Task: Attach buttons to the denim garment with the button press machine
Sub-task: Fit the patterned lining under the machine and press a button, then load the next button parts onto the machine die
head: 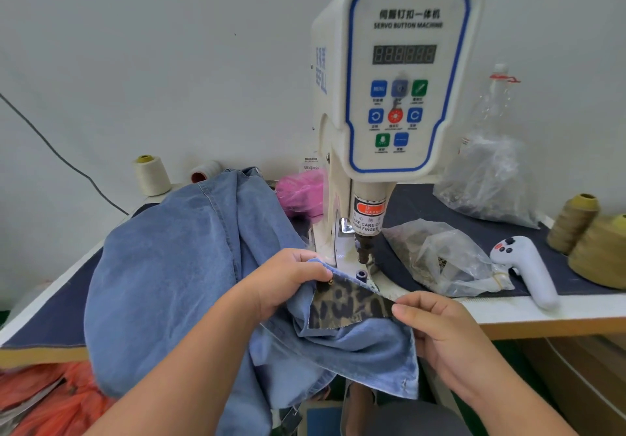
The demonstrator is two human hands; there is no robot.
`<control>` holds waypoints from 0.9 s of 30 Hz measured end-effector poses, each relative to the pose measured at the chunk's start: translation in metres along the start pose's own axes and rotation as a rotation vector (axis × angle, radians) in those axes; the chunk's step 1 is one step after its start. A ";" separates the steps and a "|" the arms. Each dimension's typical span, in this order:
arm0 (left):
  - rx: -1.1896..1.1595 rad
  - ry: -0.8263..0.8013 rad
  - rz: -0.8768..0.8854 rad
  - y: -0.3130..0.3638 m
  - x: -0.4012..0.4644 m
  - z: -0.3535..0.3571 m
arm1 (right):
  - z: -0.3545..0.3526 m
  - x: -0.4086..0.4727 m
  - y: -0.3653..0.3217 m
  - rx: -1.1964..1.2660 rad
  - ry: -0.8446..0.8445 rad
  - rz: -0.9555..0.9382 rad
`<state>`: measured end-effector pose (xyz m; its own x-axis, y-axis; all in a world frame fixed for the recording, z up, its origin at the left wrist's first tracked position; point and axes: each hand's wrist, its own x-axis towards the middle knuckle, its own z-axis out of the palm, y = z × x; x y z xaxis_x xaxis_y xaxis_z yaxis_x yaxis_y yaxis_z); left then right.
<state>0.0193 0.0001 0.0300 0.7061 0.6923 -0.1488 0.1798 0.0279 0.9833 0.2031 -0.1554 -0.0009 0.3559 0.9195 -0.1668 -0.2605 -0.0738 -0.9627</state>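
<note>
Denim garment [176,266] edge is pinched by left hand [288,280] and right hand [437,324], just before the press die [361,274], the left hand nearer.

hands [359,303] pinch denim garment [176,266] | below button press machine [393,97]

Denim garment [176,266] left of button press machine [389,97], on table [542,313].

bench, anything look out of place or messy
One oddity: a white handheld controller lies among thread cones and plastic bags right of the press. Nothing looks spilled or damaged.
</note>
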 end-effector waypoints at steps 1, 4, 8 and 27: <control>-0.001 0.016 -0.003 0.001 -0.001 0.000 | 0.001 0.000 -0.001 0.009 0.021 0.001; 0.027 0.017 -0.006 0.004 -0.002 0.000 | 0.007 -0.002 -0.007 0.022 0.038 -0.009; 0.204 -0.143 -0.027 0.007 -0.009 -0.011 | 0.018 -0.008 -0.009 -0.015 -0.018 -0.022; 1.057 -0.274 -0.065 0.024 -0.034 0.008 | -0.057 0.074 -0.046 -1.373 0.355 -0.010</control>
<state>0.0051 -0.0290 0.0579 0.7790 0.5244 -0.3438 0.6269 -0.6653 0.4054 0.2927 -0.1060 0.0193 0.6091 0.7931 -0.0047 0.7362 -0.5677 -0.3684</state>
